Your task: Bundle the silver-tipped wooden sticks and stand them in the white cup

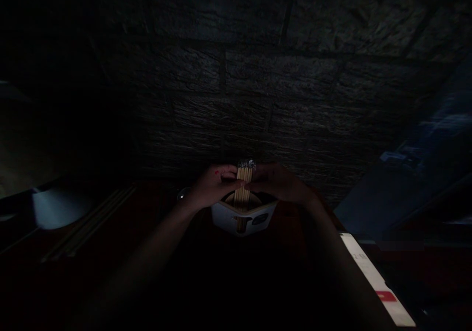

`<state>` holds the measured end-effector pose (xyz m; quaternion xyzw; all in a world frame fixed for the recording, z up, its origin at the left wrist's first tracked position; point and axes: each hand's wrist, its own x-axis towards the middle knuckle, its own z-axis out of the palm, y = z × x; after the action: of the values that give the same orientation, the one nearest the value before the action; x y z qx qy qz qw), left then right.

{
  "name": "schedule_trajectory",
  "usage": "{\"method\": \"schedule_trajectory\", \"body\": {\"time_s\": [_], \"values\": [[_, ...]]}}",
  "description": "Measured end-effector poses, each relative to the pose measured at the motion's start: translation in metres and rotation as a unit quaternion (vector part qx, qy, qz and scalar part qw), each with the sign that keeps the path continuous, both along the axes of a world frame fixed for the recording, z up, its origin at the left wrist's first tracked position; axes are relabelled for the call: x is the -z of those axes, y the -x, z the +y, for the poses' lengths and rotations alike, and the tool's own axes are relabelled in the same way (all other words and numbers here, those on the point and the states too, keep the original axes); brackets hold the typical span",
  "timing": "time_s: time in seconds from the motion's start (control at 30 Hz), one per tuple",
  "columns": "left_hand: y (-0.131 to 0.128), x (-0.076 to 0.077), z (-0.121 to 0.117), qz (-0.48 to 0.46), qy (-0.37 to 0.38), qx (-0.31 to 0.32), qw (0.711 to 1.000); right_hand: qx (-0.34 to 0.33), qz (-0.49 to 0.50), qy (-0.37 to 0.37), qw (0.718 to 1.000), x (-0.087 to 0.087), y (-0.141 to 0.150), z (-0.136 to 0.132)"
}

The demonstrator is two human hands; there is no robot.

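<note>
Head view: in dim light, the left hand [216, 186] and the right hand [280, 181] meet around an upright bundle of sticks [242, 193]. The left hand pinches the bundle from its left side, thumb across the front and fingers toward its upper part; the right hand closes in from the other side, its thumb also on the front, close to the left thumb. How firmly either one presses, I cannot tell. The sticks are pale and slim, held side by side, with shiny, crinkled silvery tips [247, 164] just above the grip. Below the grip they run down into a white box [226, 219], open at the top, and their lower parts show through an opening in its front. A dark oval marks the box face to the right of that opening. A red spot shows on the back of the left hand.

Just left of the grip, by the left wrist, is a small shiny thing, too dark to name. Farther left lie long rods [92, 220], set slantwise, and beyond them a pale cone-like shape [59, 208]. Well to the right of the grip and nearer the wearer, past the right forearm, is a bright panel [376, 277] with a red patch. A rough block wall [243, 75] stands behind the grip
</note>
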<state>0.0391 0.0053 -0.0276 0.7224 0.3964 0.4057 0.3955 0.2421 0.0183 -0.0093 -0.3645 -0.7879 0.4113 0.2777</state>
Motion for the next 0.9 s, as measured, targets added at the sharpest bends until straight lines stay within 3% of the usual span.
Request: {"method": "schedule_trajectory", "body": {"time_s": [0.37,0.9], "values": [[-0.0013,0.0012,-0.0003,0.009,-0.003,-0.02,1.0,0.0,0.007,0.0,1.0,-0.0025,-0.001,-0.0012],[0.0,0.0013,-0.0002,-0.005,0.015,-0.002,1.0,-0.003,0.05,0.026,0.998,-0.0031,-0.005,-0.0013]]}}
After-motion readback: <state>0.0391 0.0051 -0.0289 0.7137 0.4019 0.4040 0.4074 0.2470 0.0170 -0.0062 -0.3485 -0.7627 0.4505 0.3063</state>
